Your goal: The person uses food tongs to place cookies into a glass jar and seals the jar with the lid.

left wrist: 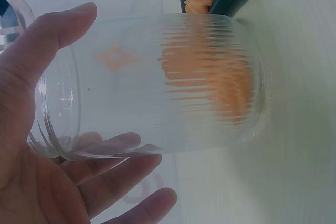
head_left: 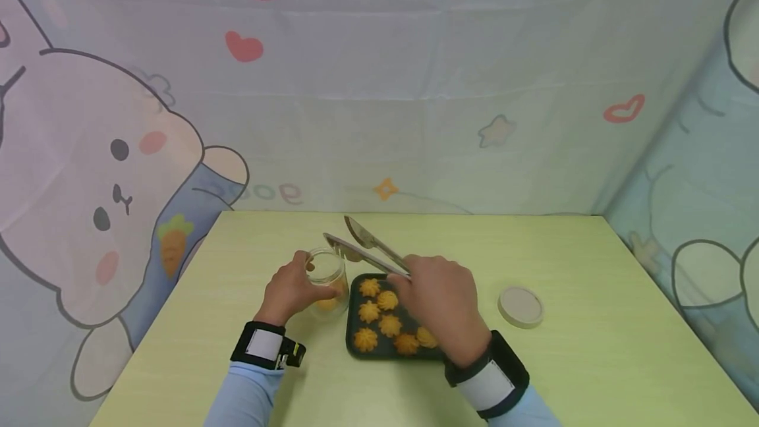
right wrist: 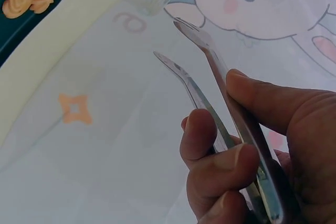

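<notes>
My left hand [head_left: 294, 290] holds a clear glass jar [left wrist: 126, 93] upright on the table, thumb on one side and fingers on the other. Orange-yellow cookies [left wrist: 210, 77] lie at the bottom of the jar. In my right hand [head_left: 441, 298] I grip metal tongs [head_left: 370, 249], their arms spread apart near the jar's mouth with nothing between the tips. A dark tray [head_left: 352, 321] with several swirled piped cookies [head_left: 390, 325] sits just right of the jar, partly hidden under my right hand.
A round pale lid [head_left: 521, 306] lies flat on the table [head_left: 593, 361] to the right of the tray. Behind the table's far edge hangs a printed cloth backdrop [head_left: 385, 84] with hearts and a cartoon rabbit.
</notes>
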`<state>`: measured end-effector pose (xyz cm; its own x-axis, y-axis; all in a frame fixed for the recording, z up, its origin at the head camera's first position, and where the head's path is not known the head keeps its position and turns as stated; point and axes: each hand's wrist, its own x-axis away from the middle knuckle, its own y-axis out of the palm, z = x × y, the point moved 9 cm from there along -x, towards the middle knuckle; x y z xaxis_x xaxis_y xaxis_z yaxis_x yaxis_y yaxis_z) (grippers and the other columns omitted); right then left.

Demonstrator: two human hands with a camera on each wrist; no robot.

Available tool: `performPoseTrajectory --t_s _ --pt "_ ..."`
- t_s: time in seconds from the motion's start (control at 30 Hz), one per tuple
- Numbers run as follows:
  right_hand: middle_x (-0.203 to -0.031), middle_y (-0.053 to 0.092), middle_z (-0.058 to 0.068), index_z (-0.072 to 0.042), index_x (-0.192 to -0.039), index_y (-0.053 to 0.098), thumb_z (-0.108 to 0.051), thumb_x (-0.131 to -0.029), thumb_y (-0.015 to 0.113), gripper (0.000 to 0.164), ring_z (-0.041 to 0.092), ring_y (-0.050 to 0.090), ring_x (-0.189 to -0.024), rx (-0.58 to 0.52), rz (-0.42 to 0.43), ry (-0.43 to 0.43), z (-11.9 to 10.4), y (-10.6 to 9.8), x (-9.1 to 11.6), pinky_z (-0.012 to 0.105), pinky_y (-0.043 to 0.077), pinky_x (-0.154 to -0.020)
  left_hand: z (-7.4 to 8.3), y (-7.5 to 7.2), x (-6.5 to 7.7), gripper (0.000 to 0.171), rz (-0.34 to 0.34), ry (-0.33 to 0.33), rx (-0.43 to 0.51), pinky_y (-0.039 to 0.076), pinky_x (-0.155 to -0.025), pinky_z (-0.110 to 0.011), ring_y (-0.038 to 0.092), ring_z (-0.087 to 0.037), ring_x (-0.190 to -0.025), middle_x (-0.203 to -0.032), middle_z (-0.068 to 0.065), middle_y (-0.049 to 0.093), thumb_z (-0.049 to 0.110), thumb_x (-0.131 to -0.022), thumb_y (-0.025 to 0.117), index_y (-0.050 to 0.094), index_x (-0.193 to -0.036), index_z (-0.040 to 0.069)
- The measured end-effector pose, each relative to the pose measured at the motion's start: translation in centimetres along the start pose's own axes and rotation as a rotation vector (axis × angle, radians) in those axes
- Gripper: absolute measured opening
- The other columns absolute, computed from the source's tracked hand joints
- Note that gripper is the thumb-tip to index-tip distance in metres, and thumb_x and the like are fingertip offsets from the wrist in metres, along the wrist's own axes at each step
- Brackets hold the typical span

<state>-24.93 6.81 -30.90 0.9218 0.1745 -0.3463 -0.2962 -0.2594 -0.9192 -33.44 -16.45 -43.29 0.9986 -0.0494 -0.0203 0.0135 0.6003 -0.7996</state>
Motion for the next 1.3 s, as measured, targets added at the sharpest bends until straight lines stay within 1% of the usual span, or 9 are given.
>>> performPoseTrajectory --t_s 0.23,0.43,0.67,0.8,0.93,1.1,1.17,1.3 --pt "-0.054 0.048 -0.002 -0.014 -0.072 0.06 -0.04 -0.09 0.076 0.035 0.016 0.045 -0.044 -0.025 -0.021 0.057 2.0 0.5 0.1 0.031 0.033 -0.04 0.0 0.0 0.1 0.084 0.004 0.004 0.0 0.053 -0.083 -0.051 0.066 -0.041 -0.109 -0.128 -0.02 0.068 0.05 -0.071 0.088 0.053 -0.13 0.0" --pt "-0.054 0.049 -0.001 -0.014 -0.071 0.059 -0.04 -0.091 0.075 0.037 0.017 0.046 -0.045 -0.052 -0.059 0.109 3.8 1.0 0.7 0.031 0.033 -0.041 0.0 0.0 0.0 0.083 0.008 0.004 -0.005 0.053 -0.083 -0.05 0.066 -0.04 -0.108 -0.127 -0.019 0.068 0.05 -0.07 0.088 0.054 -0.129 0.001" --pt "-0.056 0.05 0.001 -0.011 -0.074 0.063 -0.039 -0.091 0.075 0.034 0.018 0.047 -0.046 -0.041 -0.093 0.147 5.5 2.1 1.5 0.032 0.033 -0.042 -0.2 0.0 -0.1 0.083 0.006 -0.002 -0.008 0.053 -0.082 -0.049 0.066 -0.04 -0.109 -0.128 -0.018 0.068 0.051 -0.071 0.087 0.054 -0.128 0.002" --pt "-0.056 0.05 0.001 -0.011 -0.073 0.062 -0.038 -0.091 0.075 0.035 0.018 0.046 -0.046 -0.036 -0.118 0.145 5.7 3.2 2.0 0.031 0.032 -0.041 -0.1 0.0 0.0 0.084 0.003 -0.002 -0.003 0.053 -0.082 -0.049 0.066 -0.039 -0.108 -0.128 -0.018 0.068 0.051 -0.071 0.087 0.053 -0.129 0.001" --pt "-0.054 0.048 0.0 -0.013 -0.068 0.057 -0.037 -0.091 0.075 0.038 0.017 0.045 -0.046 -0.038 -0.142 0.149 5.7 4.2 2.3 0.03 0.031 -0.041 -0.1 0.0 0.0 0.084 0.001 0.0 0.001 0.053 -0.083 -0.05 0.066 -0.039 -0.108 -0.129 -0.019 0.067 0.05 -0.071 0.087 0.053 -0.13 0.001" --pt "-0.055 0.049 -0.001 -0.013 -0.066 0.057 -0.038 -0.09 0.076 0.039 0.016 0.046 -0.046 -0.038 -0.174 0.153 5.5 5.2 2.4 0.029 0.032 -0.042 0.0 0.0 0.1 0.086 -0.001 -0.003 0.008 0.052 -0.084 -0.05 0.066 -0.039 -0.109 -0.129 -0.019 0.067 0.049 -0.071 0.087 0.052 -0.132 0.0" --pt "-0.054 0.047 -0.001 -0.014 -0.064 0.056 -0.039 -0.089 0.077 0.041 0.015 0.045 -0.045 -0.024 -0.167 0.143 5.2 5.4 2.4 0.029 0.032 -0.041 0.1 0.0 0.1 0.086 -0.004 -0.003 0.008 0.052 -0.084 -0.051 0.066 -0.04 -0.109 -0.13 -0.02 0.067 0.049 -0.071 0.088 0.052 -0.132 0.0" --pt "-0.051 0.041 -0.004 -0.015 -0.058 0.051 -0.041 -0.085 0.08 0.047 0.013 0.041 -0.042 0.024 -0.123 0.102 4.6 5.7 2.3 0.026 0.028 -0.039 0.1 0.0 0.1 0.086 -0.006 -0.003 0.003 0.053 -0.083 -0.05 0.066 -0.04 -0.108 -0.129 -0.019 0.067 0.049 -0.071 0.088 0.052 -0.132 0.0"
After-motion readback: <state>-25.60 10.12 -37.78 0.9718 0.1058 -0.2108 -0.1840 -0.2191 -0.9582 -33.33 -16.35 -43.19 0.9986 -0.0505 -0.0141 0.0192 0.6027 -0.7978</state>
